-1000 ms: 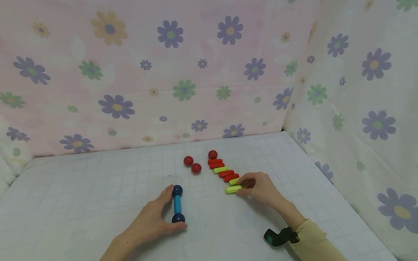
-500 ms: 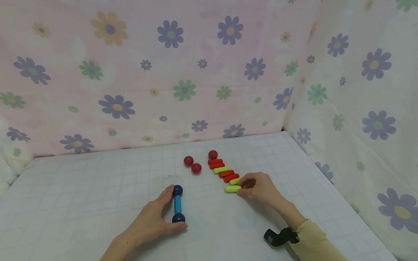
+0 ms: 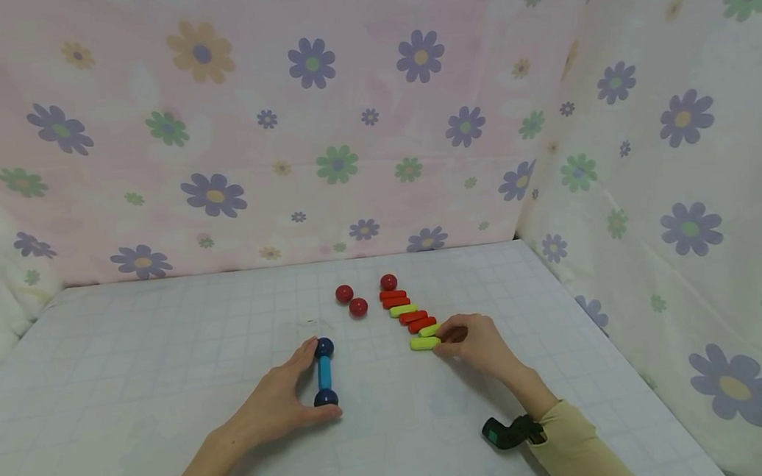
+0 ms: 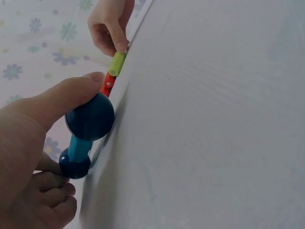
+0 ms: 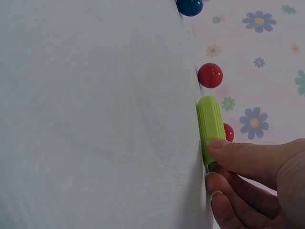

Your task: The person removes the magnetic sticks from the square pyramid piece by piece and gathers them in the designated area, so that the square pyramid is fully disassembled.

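Observation:
In the head view my left hand [image 3: 276,402] spans a blue dumbbell-shaped piece [image 3: 325,373], two dark blue balls joined by a light blue rod. The thumb is at the near ball and the fingertips are at the far one; the left wrist view shows the thumb [image 4: 71,95] over one ball [image 4: 90,117]. My right hand [image 3: 478,345] pinches the right end of a yellow-green rod [image 3: 424,344] with thumb and fingers. This ribbed rod [image 5: 210,126] lies at the near end of a slanting row, with another yellow-green rod [image 3: 429,330] just beyond it, partly behind the fingers.
Farther up the row lie several red rods [image 3: 414,317] and one yellow-green rod [image 3: 403,311]. A red ball [image 3: 388,282] sits at its far end, with two more red balls [image 3: 358,307] to the left. Flowered cloth [image 3: 361,136] stands behind the white table [image 3: 163,342].
The near yellow-green rod has shifted very slightly away from me, closer to the row, with the right fingers on it. The left hand and blue piece stay in place.

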`<state>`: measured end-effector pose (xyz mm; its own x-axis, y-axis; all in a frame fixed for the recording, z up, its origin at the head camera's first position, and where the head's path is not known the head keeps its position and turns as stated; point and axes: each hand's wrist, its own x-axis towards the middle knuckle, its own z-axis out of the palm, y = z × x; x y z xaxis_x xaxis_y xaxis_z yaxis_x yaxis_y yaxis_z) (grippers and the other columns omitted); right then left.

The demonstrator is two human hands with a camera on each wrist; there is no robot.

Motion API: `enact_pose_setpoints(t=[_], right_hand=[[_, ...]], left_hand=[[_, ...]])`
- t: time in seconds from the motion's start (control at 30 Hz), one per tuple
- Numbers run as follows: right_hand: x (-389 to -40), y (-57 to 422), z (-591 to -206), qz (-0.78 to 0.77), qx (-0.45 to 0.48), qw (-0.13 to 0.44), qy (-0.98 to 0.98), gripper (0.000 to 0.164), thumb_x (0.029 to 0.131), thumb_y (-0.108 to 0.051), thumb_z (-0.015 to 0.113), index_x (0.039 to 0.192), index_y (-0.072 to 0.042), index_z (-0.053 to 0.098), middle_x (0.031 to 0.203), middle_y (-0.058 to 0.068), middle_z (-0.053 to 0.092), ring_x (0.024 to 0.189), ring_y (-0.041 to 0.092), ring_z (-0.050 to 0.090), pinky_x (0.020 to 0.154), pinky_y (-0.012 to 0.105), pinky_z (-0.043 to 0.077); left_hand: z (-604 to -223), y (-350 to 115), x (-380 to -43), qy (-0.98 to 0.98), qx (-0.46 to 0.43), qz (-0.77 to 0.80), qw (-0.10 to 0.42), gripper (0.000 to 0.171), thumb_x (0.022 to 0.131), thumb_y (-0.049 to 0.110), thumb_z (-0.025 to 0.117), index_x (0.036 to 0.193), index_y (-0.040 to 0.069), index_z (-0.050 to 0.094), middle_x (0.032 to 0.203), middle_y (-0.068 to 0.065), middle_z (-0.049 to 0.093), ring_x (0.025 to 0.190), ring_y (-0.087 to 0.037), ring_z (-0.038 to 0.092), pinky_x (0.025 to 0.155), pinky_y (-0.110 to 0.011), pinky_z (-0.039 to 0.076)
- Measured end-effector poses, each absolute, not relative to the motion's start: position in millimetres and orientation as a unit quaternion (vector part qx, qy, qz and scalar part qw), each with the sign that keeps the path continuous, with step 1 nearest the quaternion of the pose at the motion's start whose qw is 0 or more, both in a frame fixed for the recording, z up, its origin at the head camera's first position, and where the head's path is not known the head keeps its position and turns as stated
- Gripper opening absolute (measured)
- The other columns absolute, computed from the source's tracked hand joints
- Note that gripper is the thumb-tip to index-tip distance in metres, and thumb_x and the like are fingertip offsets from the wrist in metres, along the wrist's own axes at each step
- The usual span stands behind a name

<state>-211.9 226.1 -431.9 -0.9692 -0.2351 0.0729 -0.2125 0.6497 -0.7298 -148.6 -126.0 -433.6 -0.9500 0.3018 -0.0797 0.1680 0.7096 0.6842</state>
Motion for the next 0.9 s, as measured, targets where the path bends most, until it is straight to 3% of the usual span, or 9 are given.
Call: enact_pose_setpoints(t=[0.43, 0.73, 0.9], right_hand=[[-212.1, 216.2, -410.3, -0.364, -0.166, -0.035, 0.916, 0.018, 0.082, -0.012, 0.082, 0.097, -0.007, 0.074, 0.090, 0.000, 0.072, 0.078, 0.012, 0.064, 0.070, 0.021, 0.055], [-211.2, 144.8, -385.2, -0.413, -0.221, -0.031, 0.883, 0.019, 0.085, -0.014, 0.080, 0.101, -0.006, 0.074, 0.092, 0.002, 0.073, 0.080, 0.013, 0.066, 0.074, 0.021, 0.056], [-211.0, 108.1, -393.4, -0.417, -0.234, 0.010, 0.878, 0.026, 0.088, -0.017, 0.077, 0.111, -0.006, 0.072, 0.102, 0.007, 0.073, 0.088, 0.016, 0.066, 0.078, 0.023, 0.057]], left_hand=[[-434.4, -127.1, -148.7, 0.918, 0.132, 0.364, 0.093, 0.116, 0.072, 0.064, 0.080, 0.160, 0.013, 0.025, 0.164, -0.008, 0.028, 0.150, -0.033, 0.028, 0.117, -0.058, 0.031], [-434.3, -126.4, -147.5, 0.916, 0.130, 0.367, 0.096, 0.115, 0.072, 0.063, 0.080, 0.160, 0.013, 0.024, 0.164, -0.009, 0.027, 0.150, -0.034, 0.028, 0.116, -0.059, 0.031], [-434.2, -126.0, -147.5, 0.916, 0.129, 0.369, 0.095, 0.115, 0.072, 0.063, 0.080, 0.160, 0.014, 0.024, 0.164, -0.009, 0.028, 0.149, -0.035, 0.029, 0.115, -0.061, 0.032]])
